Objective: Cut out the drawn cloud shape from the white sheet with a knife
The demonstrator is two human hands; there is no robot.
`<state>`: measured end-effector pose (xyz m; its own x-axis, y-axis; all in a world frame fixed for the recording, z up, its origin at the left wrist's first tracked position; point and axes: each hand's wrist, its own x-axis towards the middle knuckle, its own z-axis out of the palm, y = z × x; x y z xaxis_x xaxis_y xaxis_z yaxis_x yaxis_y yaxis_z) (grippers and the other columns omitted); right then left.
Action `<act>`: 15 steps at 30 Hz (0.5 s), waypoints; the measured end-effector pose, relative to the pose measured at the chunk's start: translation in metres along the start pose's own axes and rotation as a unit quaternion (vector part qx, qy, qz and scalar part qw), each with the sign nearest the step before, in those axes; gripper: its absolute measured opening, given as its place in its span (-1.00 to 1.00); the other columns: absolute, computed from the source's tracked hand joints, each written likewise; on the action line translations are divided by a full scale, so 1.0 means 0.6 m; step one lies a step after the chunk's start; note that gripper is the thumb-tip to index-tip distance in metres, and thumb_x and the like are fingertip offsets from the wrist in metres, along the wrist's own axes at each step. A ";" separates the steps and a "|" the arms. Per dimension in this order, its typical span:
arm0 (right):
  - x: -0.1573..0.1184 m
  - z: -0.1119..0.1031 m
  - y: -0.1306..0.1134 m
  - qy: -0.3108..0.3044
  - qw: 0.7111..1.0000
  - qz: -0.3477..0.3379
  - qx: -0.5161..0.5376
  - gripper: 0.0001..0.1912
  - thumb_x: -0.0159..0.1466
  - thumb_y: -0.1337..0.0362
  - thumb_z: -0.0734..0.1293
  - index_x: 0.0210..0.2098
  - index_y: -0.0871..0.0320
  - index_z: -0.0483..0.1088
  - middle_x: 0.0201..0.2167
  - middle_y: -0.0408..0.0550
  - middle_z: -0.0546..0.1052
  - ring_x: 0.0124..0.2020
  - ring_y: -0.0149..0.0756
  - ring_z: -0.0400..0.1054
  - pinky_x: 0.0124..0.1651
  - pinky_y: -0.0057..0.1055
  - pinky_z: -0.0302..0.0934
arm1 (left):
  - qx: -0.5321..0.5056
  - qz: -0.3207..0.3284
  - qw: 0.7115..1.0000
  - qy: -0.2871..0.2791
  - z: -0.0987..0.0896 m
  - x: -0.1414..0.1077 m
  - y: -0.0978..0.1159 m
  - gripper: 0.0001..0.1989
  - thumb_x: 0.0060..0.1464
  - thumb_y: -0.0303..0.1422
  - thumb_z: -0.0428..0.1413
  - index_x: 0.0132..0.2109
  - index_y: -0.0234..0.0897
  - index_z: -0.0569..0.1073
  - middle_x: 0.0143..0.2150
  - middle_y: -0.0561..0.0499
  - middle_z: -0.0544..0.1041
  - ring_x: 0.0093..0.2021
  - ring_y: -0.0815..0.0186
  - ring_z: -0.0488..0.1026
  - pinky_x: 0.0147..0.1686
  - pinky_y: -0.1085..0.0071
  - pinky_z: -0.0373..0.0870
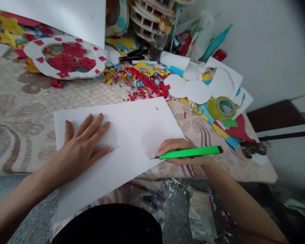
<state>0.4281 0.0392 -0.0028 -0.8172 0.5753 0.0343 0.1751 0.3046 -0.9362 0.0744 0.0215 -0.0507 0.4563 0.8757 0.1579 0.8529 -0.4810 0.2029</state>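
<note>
A large white sheet lies on the table, its lower left part reaching past the front edge. My left hand rests flat on the sheet's left half with fingers spread, holding nothing. On the right, my right hand grips a slim green craft knife with a black end. Its thin dark tip points left and meets the sheet near the lower right edge. A small dark dot sits just left of the tip. The fingers partly hide the knife's front end.
Red, yellow and blue scraps lie behind the sheet. A white scalloped frame with red flowers stands back left. Yellow tape, scissors handles and white cloud cutouts lie at right. A gold-capped bottle stands behind.
</note>
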 end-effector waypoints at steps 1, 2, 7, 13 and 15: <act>-0.002 0.001 -0.001 0.006 1.000 0.002 -0.002 -0.75 0.31 0.39 0.34 -0.01 0.18 0.48 -0.17 0.05 0.57 -0.14 -0.31 0.47 -0.11 -0.37 0.36 | -0.004 -0.002 1.000 0.000 0.002 0.000 -0.001 -0.41 0.37 -0.07 -0.24 0.39 -0.28 0.14 0.46 -0.25 0.03 0.45 -0.17 -0.08 0.27 -0.40 -0.19; -0.005 0.003 -0.001 0.014 1.000 0.006 -0.004 -0.75 0.31 0.39 0.34 -0.02 0.17 0.49 -0.17 0.04 0.57 -0.15 -0.31 0.48 -0.12 -0.37 0.36 | -0.007 -0.001 1.000 0.001 0.003 -0.001 -0.002 -0.40 0.36 -0.05 -0.23 0.39 -0.26 0.13 0.46 -0.25 0.03 0.45 -0.18 -0.08 0.27 -0.40 -0.20; -0.028 0.019 0.009 0.118 0.990 0.068 0.031 -0.78 0.29 0.35 0.37 -0.06 0.16 0.51 -0.20 0.02 0.58 -0.19 -0.31 0.49 -0.17 -0.40 0.38 | -0.034 0.015 0.999 0.037 0.003 -0.004 -0.006 -0.42 0.37 -0.07 -0.20 0.39 -0.25 0.12 0.44 -0.27 0.07 0.43 -0.20 -0.04 0.25 -0.43 -0.15; -0.035 0.045 0.017 0.245 0.959 0.119 0.085 -0.79 0.26 0.32 0.41 -0.09 0.13 0.51 -0.25 -0.06 0.61 -0.26 -0.38 0.52 -0.21 -0.48 0.41 | -0.085 0.011 0.994 0.072 -0.028 -0.030 -0.001 -0.52 0.34 -0.28 -0.07 0.36 -0.07 0.14 0.41 -0.07 0.20 0.44 0.02 0.01 0.37 -0.17 -0.07; -0.025 0.058 0.011 0.275 0.949 0.131 0.083 -0.80 0.27 0.32 0.40 -0.09 0.13 0.50 -0.29 -0.07 0.62 -0.29 -0.39 0.53 -0.24 -0.51 0.41 | -0.089 0.021 0.993 0.074 -0.035 -0.042 0.000 -0.54 0.33 -0.28 -0.07 0.34 -0.03 0.17 0.37 -0.03 0.28 0.43 0.04 0.05 0.38 -0.17 -0.10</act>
<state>0.4222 0.0061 -0.0215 -0.3396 0.9377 -0.0733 0.2067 -0.0016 -0.9784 0.0577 -0.0014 -0.0342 0.4376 0.8447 0.3081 0.7690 -0.5292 0.3587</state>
